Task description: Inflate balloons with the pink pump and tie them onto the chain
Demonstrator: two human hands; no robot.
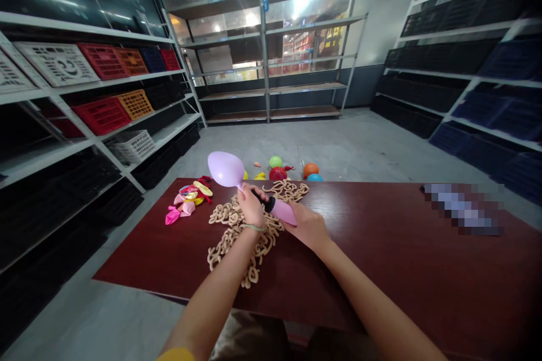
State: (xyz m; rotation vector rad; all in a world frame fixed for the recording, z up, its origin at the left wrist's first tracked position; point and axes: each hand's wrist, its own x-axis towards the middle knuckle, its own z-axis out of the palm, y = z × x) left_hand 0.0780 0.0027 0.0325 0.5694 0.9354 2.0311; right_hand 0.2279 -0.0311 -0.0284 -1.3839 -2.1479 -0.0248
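My left hand [252, 207] is closed around the neck of a partly inflated light purple balloon [226, 169], where it meets the dark end of a balloon pump [283, 212]. The balloon points away to the upper left. My right hand [310, 229] grips the pump's pink body from the right. Beneath my hands, a heap of curly beige cord-like pieces [228, 242] spreads over the dark red table [381, 271]. To the left lies a pile of limp balloons [186, 206] in pink, yellow and red. The balloon's mouth is hidden by my fingers.
Beyond the table's far edge, inflated balloons sit on the floor, among them a green one [275, 162] and an orange one [310, 170]. A blurred-out flat object [461, 208] lies at the table's right. Shelves with crates [104, 115] line the left side.
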